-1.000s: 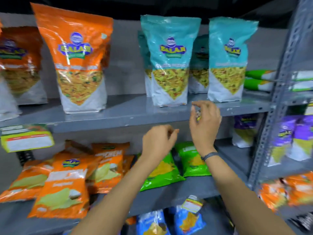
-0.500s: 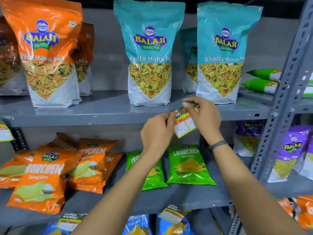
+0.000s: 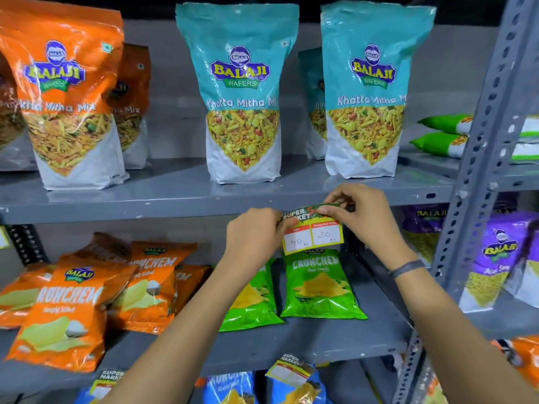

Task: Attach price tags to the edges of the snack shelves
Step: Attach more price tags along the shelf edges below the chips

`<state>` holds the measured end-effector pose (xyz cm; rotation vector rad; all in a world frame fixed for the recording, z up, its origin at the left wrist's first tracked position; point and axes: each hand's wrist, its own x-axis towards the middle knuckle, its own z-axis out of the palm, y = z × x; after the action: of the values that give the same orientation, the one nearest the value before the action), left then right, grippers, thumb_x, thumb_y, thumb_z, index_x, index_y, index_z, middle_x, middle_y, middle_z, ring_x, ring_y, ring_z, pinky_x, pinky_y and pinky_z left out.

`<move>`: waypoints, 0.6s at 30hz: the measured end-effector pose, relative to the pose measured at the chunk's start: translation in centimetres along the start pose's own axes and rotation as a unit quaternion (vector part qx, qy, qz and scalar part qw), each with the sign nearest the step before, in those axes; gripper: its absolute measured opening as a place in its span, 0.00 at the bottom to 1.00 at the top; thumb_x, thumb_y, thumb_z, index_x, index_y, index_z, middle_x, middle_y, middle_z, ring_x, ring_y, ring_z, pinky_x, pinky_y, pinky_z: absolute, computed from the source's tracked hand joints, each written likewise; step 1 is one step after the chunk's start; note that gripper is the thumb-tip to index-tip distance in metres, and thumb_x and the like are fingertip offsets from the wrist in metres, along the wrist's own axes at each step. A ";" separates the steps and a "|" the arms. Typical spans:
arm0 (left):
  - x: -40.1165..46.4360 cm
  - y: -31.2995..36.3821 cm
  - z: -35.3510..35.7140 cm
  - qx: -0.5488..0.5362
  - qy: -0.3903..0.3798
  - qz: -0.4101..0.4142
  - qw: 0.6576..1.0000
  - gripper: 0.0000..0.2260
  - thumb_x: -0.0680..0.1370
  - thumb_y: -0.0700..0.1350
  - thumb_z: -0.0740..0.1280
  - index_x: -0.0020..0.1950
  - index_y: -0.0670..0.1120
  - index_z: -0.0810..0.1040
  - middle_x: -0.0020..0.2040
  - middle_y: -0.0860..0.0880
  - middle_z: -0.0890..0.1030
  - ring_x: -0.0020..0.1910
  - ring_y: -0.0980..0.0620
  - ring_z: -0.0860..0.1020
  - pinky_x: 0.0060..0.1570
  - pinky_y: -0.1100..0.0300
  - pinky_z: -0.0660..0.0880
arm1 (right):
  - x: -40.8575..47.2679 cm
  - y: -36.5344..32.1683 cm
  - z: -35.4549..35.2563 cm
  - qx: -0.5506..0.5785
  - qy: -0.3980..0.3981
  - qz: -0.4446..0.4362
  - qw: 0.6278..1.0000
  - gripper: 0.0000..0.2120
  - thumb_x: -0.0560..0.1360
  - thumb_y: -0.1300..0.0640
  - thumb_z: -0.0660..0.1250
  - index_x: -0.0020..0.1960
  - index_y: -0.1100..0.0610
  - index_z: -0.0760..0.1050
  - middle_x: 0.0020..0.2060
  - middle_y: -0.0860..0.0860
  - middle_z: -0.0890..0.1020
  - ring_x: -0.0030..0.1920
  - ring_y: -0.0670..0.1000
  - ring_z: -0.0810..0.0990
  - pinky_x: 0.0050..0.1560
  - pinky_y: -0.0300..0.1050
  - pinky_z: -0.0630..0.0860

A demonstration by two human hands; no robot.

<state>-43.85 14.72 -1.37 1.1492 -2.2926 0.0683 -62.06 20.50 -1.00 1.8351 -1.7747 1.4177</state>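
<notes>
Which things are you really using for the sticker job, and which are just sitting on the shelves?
In use: price tag, left hand, right hand, upper shelf edge.

Just there: teal snack bags, orange snack bags, green Crunchem packets, purple bags, tags already hanging on the lower shelf.

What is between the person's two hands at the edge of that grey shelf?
In the head view, a yellow-bordered paper price tag, pinched by the left hand and right hand against the grey metal shelf.

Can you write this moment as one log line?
step: attaching | item: yellow-bordered paper price tag | hands: left hand, right hand both holding | place: grey metal shelf edge
</notes>
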 end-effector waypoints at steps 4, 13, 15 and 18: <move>0.5 -0.1 0.7 0.020 -0.002 -0.010 1.000 0.20 0.79 0.59 0.60 0.43 0.43 0.79 0.45 0.42 0.84 0.49 0.39 0.80 0.41 0.54 0.73 | -0.3 0.0 0.3 -0.044 0.006 -0.022 0.999 0.06 0.66 0.55 0.75 0.39 0.55 0.79 0.33 0.51 0.79 0.36 0.51 0.77 0.39 0.50 0.75; 1.2 0.4 -0.3 0.020 0.031 -0.015 0.999 0.20 0.79 0.59 0.59 0.40 0.45 0.79 0.43 0.43 0.84 0.47 0.39 0.80 0.38 0.57 0.68 | -0.1 0.0 0.4 0.051 0.055 0.014 0.997 0.06 0.67 0.56 0.74 0.37 0.53 0.77 0.31 0.47 0.79 0.33 0.45 0.75 0.37 0.29 0.71; 1.5 0.9 -0.7 0.031 0.041 -0.017 0.999 0.19 0.79 0.58 0.60 0.40 0.45 0.78 0.45 0.42 0.83 0.48 0.39 0.80 0.38 0.56 0.68 | 0.1 0.1 0.5 0.049 0.070 0.021 0.996 0.06 0.67 0.55 0.74 0.37 0.53 0.77 0.30 0.44 0.77 0.32 0.42 0.74 0.36 0.28 0.70; 2.0 1.8 -1.0 0.051 0.053 -0.037 0.997 0.20 0.78 0.62 0.60 0.37 0.47 0.71 0.47 0.43 0.83 0.48 0.40 0.80 0.38 0.57 0.67 | 0.2 -0.1 0.7 0.033 0.080 0.023 0.996 0.06 0.68 0.56 0.74 0.38 0.55 0.77 0.30 0.50 0.77 0.32 0.45 0.73 0.36 0.34 0.70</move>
<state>-45.67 14.65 0.81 1.2505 -2.1722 0.2149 -61.70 19.89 -1.21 1.6677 -1.7211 1.6112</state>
